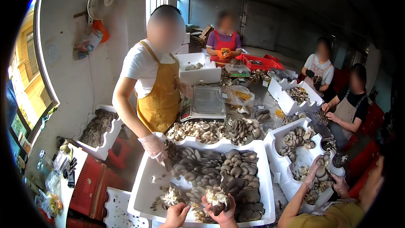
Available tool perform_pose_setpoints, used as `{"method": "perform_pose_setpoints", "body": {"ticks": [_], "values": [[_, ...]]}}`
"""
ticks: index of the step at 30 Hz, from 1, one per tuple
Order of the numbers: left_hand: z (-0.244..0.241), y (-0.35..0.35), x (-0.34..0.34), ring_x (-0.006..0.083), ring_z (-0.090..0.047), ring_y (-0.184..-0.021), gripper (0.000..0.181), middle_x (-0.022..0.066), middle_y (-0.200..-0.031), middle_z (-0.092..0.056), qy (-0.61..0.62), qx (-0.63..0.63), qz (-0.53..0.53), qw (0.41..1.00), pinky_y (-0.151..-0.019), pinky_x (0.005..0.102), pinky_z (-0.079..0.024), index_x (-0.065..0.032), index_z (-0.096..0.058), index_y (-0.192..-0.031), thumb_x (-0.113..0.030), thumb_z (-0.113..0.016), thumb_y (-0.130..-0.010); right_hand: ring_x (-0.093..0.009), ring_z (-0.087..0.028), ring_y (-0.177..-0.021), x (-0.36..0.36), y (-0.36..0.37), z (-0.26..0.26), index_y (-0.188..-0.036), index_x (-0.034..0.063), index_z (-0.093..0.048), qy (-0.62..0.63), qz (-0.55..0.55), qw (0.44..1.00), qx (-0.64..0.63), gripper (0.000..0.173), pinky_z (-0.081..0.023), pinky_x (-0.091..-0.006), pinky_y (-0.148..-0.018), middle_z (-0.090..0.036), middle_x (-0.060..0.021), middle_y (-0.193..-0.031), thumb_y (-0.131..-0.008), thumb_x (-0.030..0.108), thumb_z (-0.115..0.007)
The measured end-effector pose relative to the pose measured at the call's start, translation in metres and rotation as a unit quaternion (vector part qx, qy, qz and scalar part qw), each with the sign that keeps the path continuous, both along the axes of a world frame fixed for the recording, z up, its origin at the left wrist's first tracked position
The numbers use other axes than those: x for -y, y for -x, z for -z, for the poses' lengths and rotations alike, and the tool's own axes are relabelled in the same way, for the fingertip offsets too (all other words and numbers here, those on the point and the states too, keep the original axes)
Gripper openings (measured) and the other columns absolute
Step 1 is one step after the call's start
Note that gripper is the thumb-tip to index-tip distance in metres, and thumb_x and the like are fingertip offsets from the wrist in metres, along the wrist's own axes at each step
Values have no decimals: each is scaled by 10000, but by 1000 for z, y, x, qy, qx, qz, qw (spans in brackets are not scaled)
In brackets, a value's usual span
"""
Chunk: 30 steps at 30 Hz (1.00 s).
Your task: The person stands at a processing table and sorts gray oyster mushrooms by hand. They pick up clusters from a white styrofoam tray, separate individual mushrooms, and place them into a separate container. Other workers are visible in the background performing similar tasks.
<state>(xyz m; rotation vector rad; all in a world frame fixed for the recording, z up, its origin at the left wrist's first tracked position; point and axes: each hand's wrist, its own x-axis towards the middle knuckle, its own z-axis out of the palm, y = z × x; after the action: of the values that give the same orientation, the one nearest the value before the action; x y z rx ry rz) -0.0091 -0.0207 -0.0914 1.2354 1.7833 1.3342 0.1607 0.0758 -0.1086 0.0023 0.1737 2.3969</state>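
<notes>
In the head view my right hand (228, 214) grips a clump of oyster mushrooms (217, 196), its pale torn stem base turned up and a dark cap by my fingers. Beside it, my left hand (177, 215) is curled with thumb against finger; nothing shows in it. Both hands are over the near edge of a white foam box (139, 193) holding many grey oyster mushrooms (235, 167). Just beyond my left hand lies another clump with its pale base up (171, 195).
Across the box, a co-worker's gloved hand (155, 148) reaches in at the far left corner. Trimmed mushrooms (196, 130) and a weighing scale (207, 101) are on the table behind. At right another person's hands (311, 172) work over a second foam box (272, 152).
</notes>
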Motion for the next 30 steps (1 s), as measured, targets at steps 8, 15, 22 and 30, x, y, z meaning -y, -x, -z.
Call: {"method": "perform_pose_setpoints", "body": {"ticks": [8, 15, 22, 30], "values": [[18, 7, -3, 220, -622, -738, 163, 151, -807, -654, 35, -60, 25, 997, -698, 341, -490, -4, -652, -951, -158, -629, -902, -361, -389, -1267, 1, -3, 1, -1336, 133, -487, -3, 18, 1000, -25, 580, -461, -388, -886, -508, -124, -1314, -849, 434, -581], [22, 13, -2, 181, -587, -753, 164, 112, -814, -647, 92, -50, 45, 994, -713, 312, -478, 11, -643, -976, -136, -598, -920, -347, -368, -1279, 3, 0, 8, -1366, 117, -440, -27, 26, 999, -35, 641, -473, -399, -895, -483, -110, -1332, -856, 462, -621], [29, 16, -1, 172, -598, -787, 196, 109, -854, -664, 63, -53, 49, 995, -730, 307, -479, 19, -647, -1021, -145, -589, -930, -373, -380, -1280, 0, -3, 34, -1408, 131, -382, -18, 7, 999, 29, 653, -468, -423, -908, -457, -125, -1351, -858, 381, -629], [31, 18, 0, 128, -506, -628, 182, 47, -722, -601, 50, -63, 54, 995, -586, 281, -432, 0, -655, -1011, -150, -582, -939, -366, -375, -1274, 3, 0, 18, -1400, 117, -393, -22, 22, 1000, 6, 635, -460, -412, -903, -468, -124, -1336, -867, 385, -611]]}}
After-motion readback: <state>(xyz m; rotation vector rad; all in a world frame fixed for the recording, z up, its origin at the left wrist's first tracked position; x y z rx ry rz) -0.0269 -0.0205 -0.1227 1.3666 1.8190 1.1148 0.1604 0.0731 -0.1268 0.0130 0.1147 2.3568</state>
